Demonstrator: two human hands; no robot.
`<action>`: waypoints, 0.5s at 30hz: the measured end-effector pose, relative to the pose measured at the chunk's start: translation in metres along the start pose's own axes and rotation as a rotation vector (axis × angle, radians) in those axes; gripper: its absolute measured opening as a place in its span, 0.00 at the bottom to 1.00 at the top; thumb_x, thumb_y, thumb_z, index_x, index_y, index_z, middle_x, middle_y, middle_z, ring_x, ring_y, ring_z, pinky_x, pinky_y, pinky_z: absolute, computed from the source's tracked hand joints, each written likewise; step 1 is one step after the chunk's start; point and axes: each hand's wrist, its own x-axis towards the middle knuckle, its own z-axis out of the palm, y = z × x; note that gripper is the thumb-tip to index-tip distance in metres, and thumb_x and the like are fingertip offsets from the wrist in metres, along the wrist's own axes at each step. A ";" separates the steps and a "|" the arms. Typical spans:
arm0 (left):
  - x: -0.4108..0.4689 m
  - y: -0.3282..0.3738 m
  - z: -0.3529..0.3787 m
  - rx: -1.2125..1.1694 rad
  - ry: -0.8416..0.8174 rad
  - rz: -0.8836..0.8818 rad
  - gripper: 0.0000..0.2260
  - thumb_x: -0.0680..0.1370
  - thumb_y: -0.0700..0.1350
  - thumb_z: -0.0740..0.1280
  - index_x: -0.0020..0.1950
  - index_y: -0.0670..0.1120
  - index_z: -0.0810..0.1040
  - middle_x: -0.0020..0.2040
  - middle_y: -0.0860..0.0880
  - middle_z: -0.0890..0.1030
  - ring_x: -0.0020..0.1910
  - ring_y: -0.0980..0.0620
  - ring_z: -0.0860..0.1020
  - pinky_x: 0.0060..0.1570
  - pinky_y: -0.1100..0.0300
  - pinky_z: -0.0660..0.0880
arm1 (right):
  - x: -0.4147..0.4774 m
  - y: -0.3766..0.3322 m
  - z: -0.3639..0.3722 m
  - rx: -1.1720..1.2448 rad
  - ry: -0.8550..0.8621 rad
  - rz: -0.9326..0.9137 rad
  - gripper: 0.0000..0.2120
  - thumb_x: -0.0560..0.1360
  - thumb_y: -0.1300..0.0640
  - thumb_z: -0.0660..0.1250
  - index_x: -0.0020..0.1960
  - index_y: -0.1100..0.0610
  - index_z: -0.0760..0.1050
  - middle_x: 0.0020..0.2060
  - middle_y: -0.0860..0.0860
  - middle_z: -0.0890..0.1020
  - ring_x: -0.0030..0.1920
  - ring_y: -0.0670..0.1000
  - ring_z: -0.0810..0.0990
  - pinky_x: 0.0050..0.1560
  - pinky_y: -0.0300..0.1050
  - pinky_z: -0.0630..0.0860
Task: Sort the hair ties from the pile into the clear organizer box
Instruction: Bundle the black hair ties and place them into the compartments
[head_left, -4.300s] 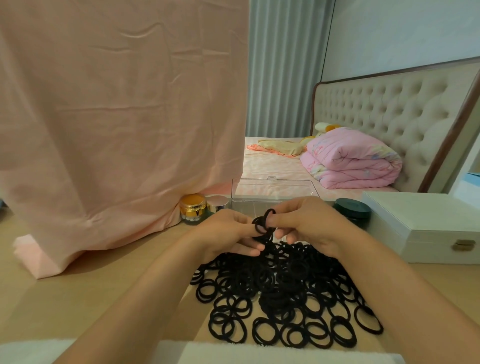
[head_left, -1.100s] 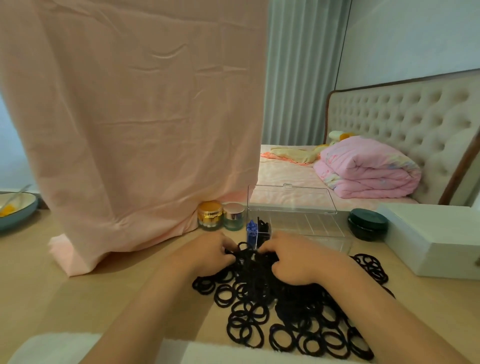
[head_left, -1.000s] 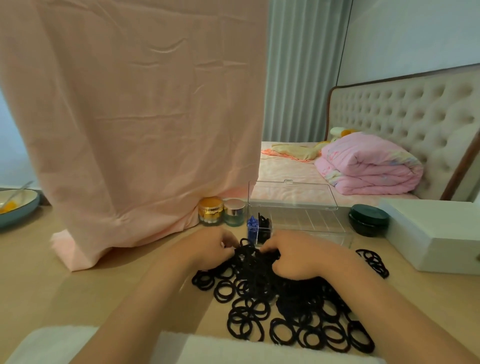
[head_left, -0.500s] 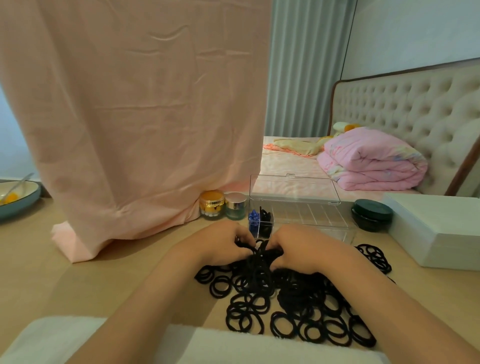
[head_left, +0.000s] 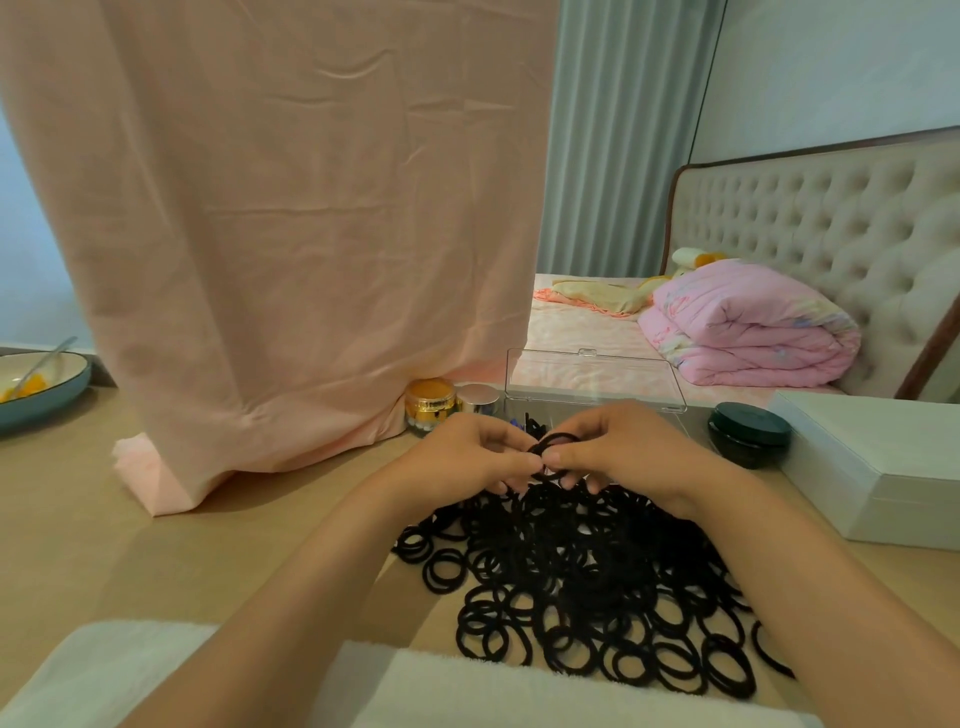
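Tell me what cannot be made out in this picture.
Head view only.
Clear organizer box: the left hand and right hand hide most compartments.
Held hair ties: partly covered by both hands; number unclear.
Bowl: cut off by the left edge.
White box: cut off by the right edge.

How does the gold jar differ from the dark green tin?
The gold jar is shiny and taller; the dark green tin is dull and flatter. The gold jar stands left of the clear organizer box; the dark green tin sits right of it, beside the white box. Both are round.
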 end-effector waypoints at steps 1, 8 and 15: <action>0.000 -0.002 -0.002 -0.017 0.013 -0.008 0.06 0.78 0.45 0.72 0.54 0.50 0.83 0.44 0.52 0.87 0.45 0.56 0.84 0.50 0.60 0.80 | 0.000 -0.001 0.001 0.054 -0.001 0.017 0.05 0.75 0.61 0.74 0.51 0.58 0.85 0.41 0.54 0.88 0.39 0.48 0.84 0.37 0.38 0.77; 0.002 -0.008 -0.011 -0.120 0.026 -0.116 0.06 0.79 0.47 0.71 0.54 0.49 0.85 0.40 0.51 0.83 0.41 0.56 0.82 0.46 0.61 0.77 | 0.002 -0.003 0.015 0.232 0.044 0.057 0.07 0.73 0.65 0.76 0.51 0.62 0.84 0.42 0.57 0.87 0.38 0.49 0.85 0.31 0.37 0.77; 0.005 -0.012 -0.016 -0.044 0.222 -0.259 0.03 0.79 0.45 0.70 0.47 0.46 0.82 0.47 0.46 0.83 0.41 0.53 0.82 0.42 0.59 0.81 | 0.001 -0.007 0.015 0.063 0.182 0.041 0.03 0.75 0.62 0.75 0.48 0.58 0.86 0.35 0.57 0.86 0.29 0.49 0.81 0.30 0.38 0.77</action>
